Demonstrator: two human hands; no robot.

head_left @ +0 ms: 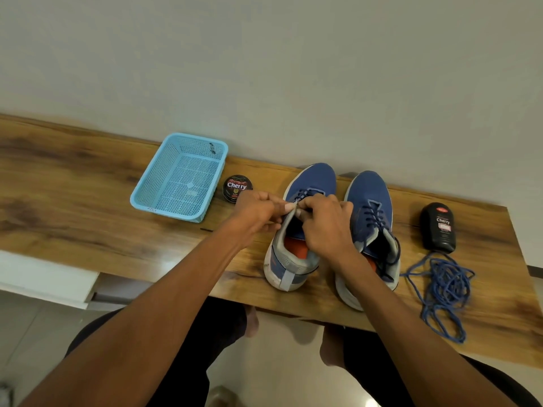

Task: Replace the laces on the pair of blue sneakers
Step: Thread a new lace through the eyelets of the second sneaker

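Observation:
Two blue sneakers stand side by side on a wooden table (73,183), toes toward the wall. Both my hands are at the tongue of the left sneaker (314,179). My left hand (258,212) pinches the grey tongue edge or the lace there. My right hand (326,227) has its fingers curled on the dark lace at the upper eyelets; the exact hold is hidden. The right sneaker (371,207) is laced with a dark blue lace, its ends hanging loose over the heel. A tangled pile of lighter blue laces (443,289) lies to the right.
A light blue plastic basket (150,186) sits at the left near the wall. A round shoe polish tin (237,186) lies between it and the sneakers. A black liquid polish bottle (437,227) lies at the right. The table's front edge runs just above my knees.

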